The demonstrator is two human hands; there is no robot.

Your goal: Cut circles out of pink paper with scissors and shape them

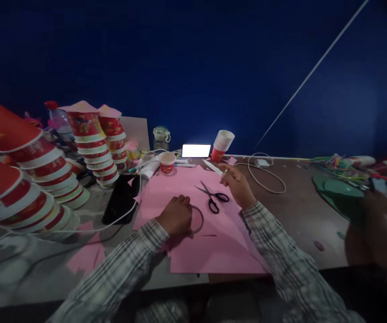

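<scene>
Large sheets of pink paper [193,258] lie on the table in front of me. Over them, my left hand [176,216] has its fingers curled at the edge of a thin grey ring [202,220], pressing it on the paper. My right hand [235,183] is raised at the paper's right edge, pinching a slim white pen-like stick [213,167] that points up and left; its exact kind is unclear. Between the hands, black-handled scissors [212,196] rest with their blades spread. A small red-and-white paper cup [167,163] stands at the paper's back left.
Tall stacks of red paper cups [89,139] crowd the left, beside a black phone [121,199] and a white cable [112,223]. A lit screen [196,150] and stacked cups [223,144] stand behind. At right, another person's arm [378,233] is near a green sheet [336,195].
</scene>
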